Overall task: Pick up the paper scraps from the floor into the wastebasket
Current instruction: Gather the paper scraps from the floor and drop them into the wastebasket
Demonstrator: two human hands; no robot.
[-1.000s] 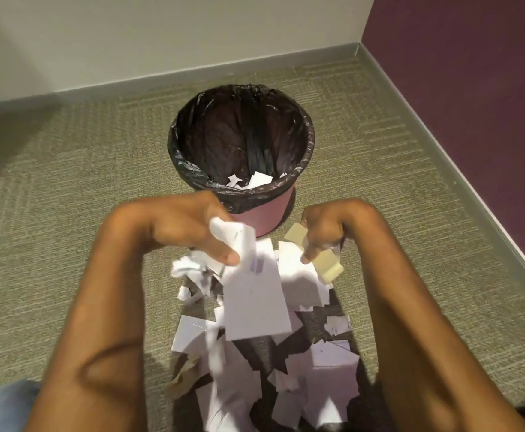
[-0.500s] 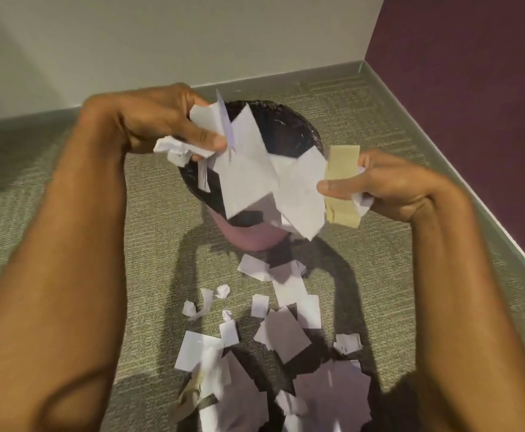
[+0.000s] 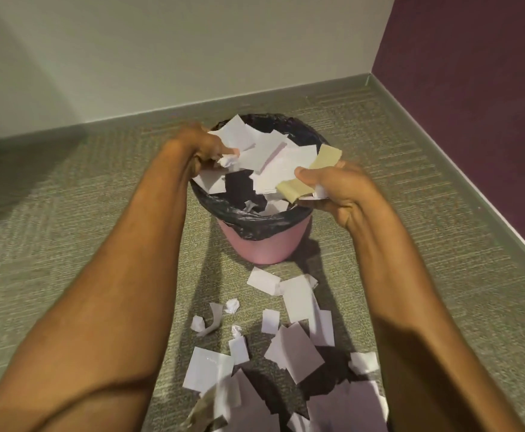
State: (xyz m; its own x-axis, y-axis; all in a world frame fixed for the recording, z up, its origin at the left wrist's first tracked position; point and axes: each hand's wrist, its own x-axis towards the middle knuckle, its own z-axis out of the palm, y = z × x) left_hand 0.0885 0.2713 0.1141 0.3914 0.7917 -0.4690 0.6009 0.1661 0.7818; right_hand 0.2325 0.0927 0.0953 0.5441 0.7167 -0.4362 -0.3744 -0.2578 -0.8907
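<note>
Both hands out over the wastebasket (image 3: 262, 247), a pink tub lined with a black bag (image 3: 242, 210), standing on the carpet (image 3: 67, 229) near the corner where the pale wall (image 3: 161, 51) meets the purple wall (image 3: 479, 88).

Left hand (image 3: 206, 148) at the basket's left rim, grip clenched on a bunch of white paper (image 3: 239, 137) with a crumpled wad (image 3: 228, 159) at the fingertips. Sheets fanning up and to the right from the pinch, over the bag's opening.

Right hand (image 3: 337, 190) at the right rim, grip pinched by thumb and fingers on white sheets (image 3: 281, 169) and a tan piece (image 3: 317, 166). Tan piece with its long axis running from lower left near the thumb up to the right; white sheets pointing leftward, toward the middle of the opening.

Compared with half a second ago: both bundles lower and nearer together, now directly above the open bag instead of held up in front of it. A second ago, both hands down at the floor pile, gathering.

A few bits already in the bottom of the bag (image 3: 275, 207). Many scraps left on the floor (image 3: 298, 344) on the near side of the basket, between the forearms: flat white rectangles at varied angles, some small crumpled balls (image 3: 232, 305), and a brownish strip (image 3: 203, 406) near the bottom edge.
</note>
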